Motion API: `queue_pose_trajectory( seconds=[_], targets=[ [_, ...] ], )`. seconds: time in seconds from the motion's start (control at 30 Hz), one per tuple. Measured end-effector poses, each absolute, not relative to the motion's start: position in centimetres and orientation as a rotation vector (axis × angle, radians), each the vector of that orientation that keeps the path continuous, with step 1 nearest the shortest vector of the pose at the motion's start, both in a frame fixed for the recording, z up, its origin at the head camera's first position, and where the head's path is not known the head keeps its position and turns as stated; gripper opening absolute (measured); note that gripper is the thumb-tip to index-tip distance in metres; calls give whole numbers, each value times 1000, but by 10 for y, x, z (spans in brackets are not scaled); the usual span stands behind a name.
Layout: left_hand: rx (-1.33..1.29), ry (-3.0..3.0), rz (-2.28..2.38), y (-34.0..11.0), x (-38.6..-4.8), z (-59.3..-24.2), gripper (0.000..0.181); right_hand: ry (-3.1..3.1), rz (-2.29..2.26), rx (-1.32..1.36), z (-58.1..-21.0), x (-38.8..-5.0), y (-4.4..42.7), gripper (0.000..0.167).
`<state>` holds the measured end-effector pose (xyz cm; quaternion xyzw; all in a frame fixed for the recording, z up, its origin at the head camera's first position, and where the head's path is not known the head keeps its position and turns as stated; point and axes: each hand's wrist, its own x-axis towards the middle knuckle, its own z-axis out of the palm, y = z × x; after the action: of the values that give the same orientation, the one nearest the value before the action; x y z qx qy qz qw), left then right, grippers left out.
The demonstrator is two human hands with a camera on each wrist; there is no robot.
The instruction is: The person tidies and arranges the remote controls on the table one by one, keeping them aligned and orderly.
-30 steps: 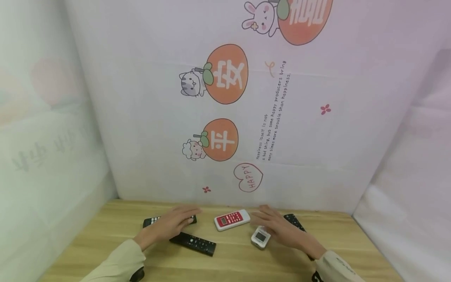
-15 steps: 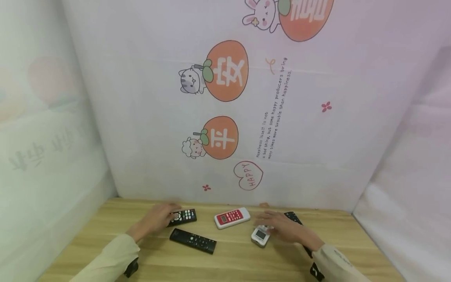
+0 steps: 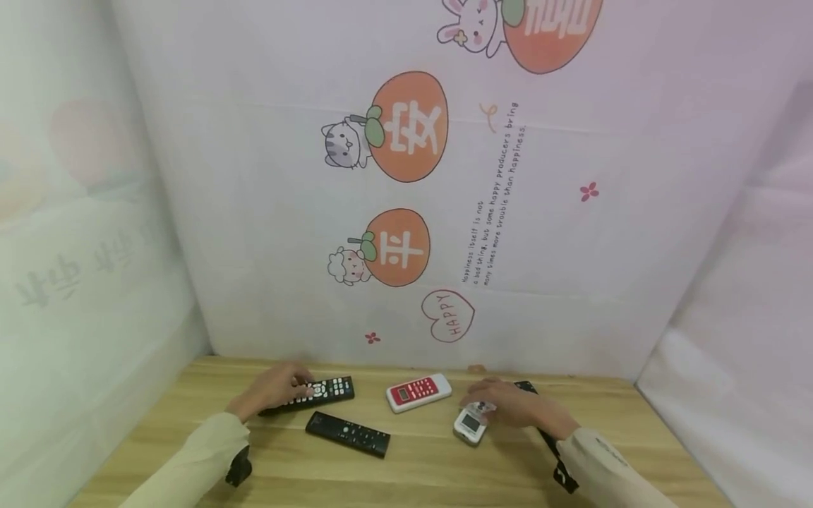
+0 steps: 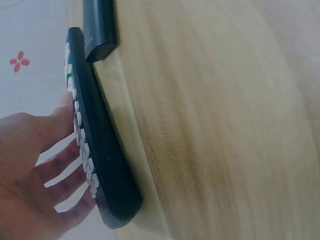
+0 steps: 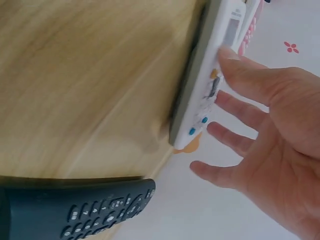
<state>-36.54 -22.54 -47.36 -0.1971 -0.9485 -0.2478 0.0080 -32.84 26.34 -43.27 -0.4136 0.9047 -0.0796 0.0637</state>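
Observation:
In the head view, my left hand (image 3: pixel 272 388) is over a black remote control with white buttons (image 3: pixel 336 387) at the left of the table. The left wrist view has the thumb (image 4: pixel 57 122) touching its button side; the fingertips are hidden behind it. My right hand (image 3: pixel 508 401) is over a small white remote control with a display (image 3: pixel 470 425). In the right wrist view, its thumb touches the white remote's face (image 5: pixel 202 95), while the other fingers (image 5: pixel 242 110) spread beyond it, fairly straight. Both remotes lie on the table.
A second black remote (image 3: pixel 348 434) lies in front of the left one. Mid-table, near the back wall, is a white remote with a red face (image 3: pixel 419 392). Another black remote (image 3: pixel 548 440) is partly under my right forearm. White printed sheets (image 3: pixel 305 212) enclose the wooden table (image 3: pixel 406 480).
My left hand has moved left along the black remote, uncovering its right end with the buttons. My right hand has shifted slightly over the white remote. The remotes stay in place.

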Motion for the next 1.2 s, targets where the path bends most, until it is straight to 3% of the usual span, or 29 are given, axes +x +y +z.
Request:
queue_pose_trajectory(
  seconds=[0.23, 0.63, 0.97, 1.2],
  targets=[
    [-630, -2936, -791, -223, -378, -468, 24, 2855, -68, -1214, -423, -331, 266, 41],
    [-701, -2925, -759, -223, -365, -465, 23, 2819, -293, -1280, -425, -328, 261, 20],
    [-656, -2948, -728, -220, -365, -469, 21, 2852, -430, -1022, -423, -325, 259, 19],
    [-690, -2937, -712, -222, -365, -473, 21, 2702, -859, -682, -422, -316, 260, 28]
  ],
)
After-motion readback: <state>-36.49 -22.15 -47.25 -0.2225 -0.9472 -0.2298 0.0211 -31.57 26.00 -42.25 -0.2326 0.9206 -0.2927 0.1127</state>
